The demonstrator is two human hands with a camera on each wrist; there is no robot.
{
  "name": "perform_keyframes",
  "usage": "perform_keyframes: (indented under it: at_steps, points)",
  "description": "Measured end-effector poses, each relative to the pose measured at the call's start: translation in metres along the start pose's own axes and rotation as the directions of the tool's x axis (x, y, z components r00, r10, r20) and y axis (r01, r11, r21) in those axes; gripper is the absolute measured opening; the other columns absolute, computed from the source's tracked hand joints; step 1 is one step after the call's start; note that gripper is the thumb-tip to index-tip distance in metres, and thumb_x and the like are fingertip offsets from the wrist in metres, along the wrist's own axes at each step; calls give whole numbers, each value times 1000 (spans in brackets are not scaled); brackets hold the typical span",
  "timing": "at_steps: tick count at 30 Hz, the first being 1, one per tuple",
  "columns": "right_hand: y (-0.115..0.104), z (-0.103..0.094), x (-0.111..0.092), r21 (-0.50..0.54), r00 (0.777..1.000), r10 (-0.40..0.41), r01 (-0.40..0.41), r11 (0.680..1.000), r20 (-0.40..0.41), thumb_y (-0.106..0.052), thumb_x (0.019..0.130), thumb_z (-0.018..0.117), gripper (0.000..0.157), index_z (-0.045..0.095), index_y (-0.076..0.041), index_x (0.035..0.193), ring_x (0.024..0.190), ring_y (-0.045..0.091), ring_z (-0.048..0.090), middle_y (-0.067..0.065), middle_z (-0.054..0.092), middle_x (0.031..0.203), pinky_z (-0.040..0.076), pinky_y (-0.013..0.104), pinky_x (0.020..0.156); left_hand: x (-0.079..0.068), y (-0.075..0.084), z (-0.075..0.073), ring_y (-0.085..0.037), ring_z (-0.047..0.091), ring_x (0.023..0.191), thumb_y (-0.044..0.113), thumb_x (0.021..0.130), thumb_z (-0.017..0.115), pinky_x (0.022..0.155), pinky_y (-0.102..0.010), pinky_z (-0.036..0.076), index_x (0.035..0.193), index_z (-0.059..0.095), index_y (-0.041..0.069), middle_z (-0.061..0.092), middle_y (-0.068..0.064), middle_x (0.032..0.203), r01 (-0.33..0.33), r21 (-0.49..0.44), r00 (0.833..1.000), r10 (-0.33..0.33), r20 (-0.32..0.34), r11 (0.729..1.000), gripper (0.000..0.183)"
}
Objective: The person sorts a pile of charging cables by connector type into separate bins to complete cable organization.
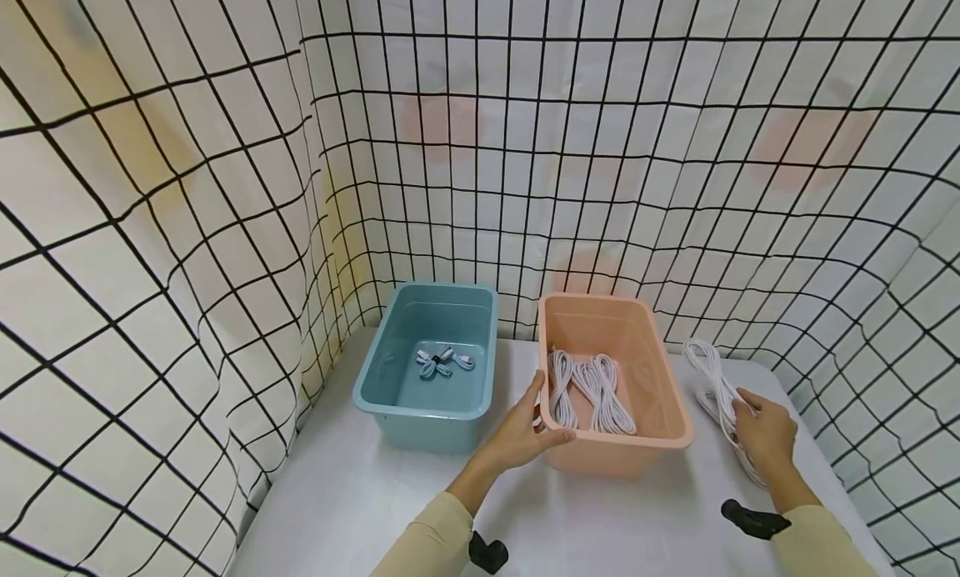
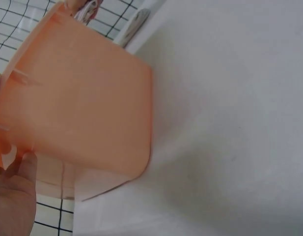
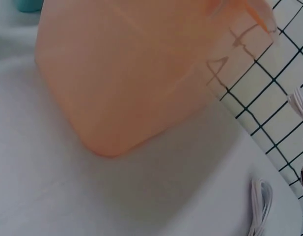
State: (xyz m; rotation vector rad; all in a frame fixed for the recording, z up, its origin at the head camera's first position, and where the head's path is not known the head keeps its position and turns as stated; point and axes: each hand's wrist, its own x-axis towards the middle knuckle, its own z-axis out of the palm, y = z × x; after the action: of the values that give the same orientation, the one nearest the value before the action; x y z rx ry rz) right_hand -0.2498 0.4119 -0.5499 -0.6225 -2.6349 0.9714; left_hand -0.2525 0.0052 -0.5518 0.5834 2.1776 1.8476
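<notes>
My left hand grips the near left corner of an orange bin, its thumb along the front rim and fingers on the left side. Several coiled white cables lie inside that bin. To the right of it, my right hand holds a bundled white cable above the table. Another white cable bundle lies on the table below, as the right wrist view shows. Most of my right hand is outside that view. The left wrist view has the left fingers at the bin's rim.
A blue bin stands left of the orange one, with a few small tied cables on its floor. Black grid netting over white sheeting surrounds the back and sides of the white table.
</notes>
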Motion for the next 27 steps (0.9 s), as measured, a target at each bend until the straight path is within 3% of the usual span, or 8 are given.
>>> perform_keyframes:
  at_steps: [2,5,8,11,13,15,25,27]
  points:
    - [-1,-1,0,25,1000,-1,1,1000,-15,-20,108,48,44,54,3,146,92,43,68,37,58,131,57,43,75,-1,1,0,-35,34,148,32,89,84,111,-37,42,168,6,19,9,1,171,1,-3,1000,-1,1,1000,112]
    - [-7,-3,0,61,999,30,-28,998,-32,-23,109,46,46,53,-1,149,97,37,70,34,56,138,56,30,62,-2,4,0,-32,33,148,32,89,83,112,-35,39,168,5,18,9,1,171,0,4,1000,0,8,1000,111]
    - [-18,-4,-2,119,997,64,-58,991,-51,-24,110,46,47,51,-4,151,124,41,56,29,50,148,56,30,72,-1,6,0,-28,32,149,34,90,82,112,-33,39,168,4,18,8,2,171,-11,25,1000,11,15,1000,112]
    - [-31,-3,-4,196,994,83,-68,978,-67,-22,109,46,46,51,-5,151,138,41,45,26,47,152,54,42,96,-1,7,0,-25,31,150,32,90,81,112,-32,39,168,3,17,7,2,171,-12,30,1000,11,17,999,111]
    - [-40,-3,-5,216,994,71,-51,975,-87,-22,109,48,45,53,-5,150,144,40,39,24,48,152,40,50,111,-1,7,-1,-25,30,150,31,90,81,112,-33,38,168,3,17,7,2,171,-7,28,1000,7,17,1000,111]
    - [-50,-3,-6,241,993,50,-23,970,-108,-21,108,49,44,54,-5,149,145,42,36,24,50,150,27,58,118,-1,7,-1,-25,30,150,30,90,81,113,-33,38,168,3,16,6,1,171,-4,25,1000,4,15,1000,111]
    - [-96,-3,-13,243,984,-70,110,964,-165,-15,105,57,38,64,-4,140,135,41,50,24,59,139,39,56,109,-1,4,1,-23,30,150,35,90,81,114,-36,36,168,1,20,7,2,172,-1,29,1000,1,19,1000,113]
    - [-103,-1,-15,232,983,-92,128,964,-161,-15,104,58,38,65,-3,139,132,41,52,25,60,138,43,51,101,-1,4,1,-24,30,150,35,90,81,115,-36,36,168,1,21,8,3,171,-2,31,1000,1,17,1000,113]
